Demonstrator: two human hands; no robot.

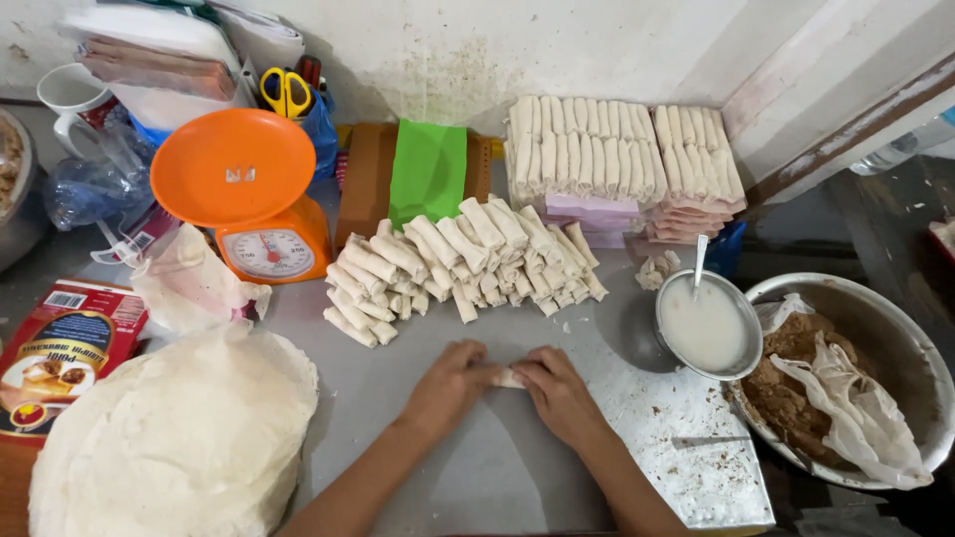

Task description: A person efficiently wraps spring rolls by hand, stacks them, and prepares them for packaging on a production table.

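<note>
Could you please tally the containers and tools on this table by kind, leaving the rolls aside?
Round metal bowls: 2, one of white paste, one of brown filling
White ceramic mugs: 1
Orange kitchen scales: 1
Yellow-handled scissors: 1
Total: 5

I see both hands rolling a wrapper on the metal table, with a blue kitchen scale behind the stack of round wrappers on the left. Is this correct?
Not quite: the kitchen scale is orange, not blue, as the head view shows. The rest holds: the left hand and right hand roll a wrapper on the metal table, with the stack of round wrappers on the left.
</note>
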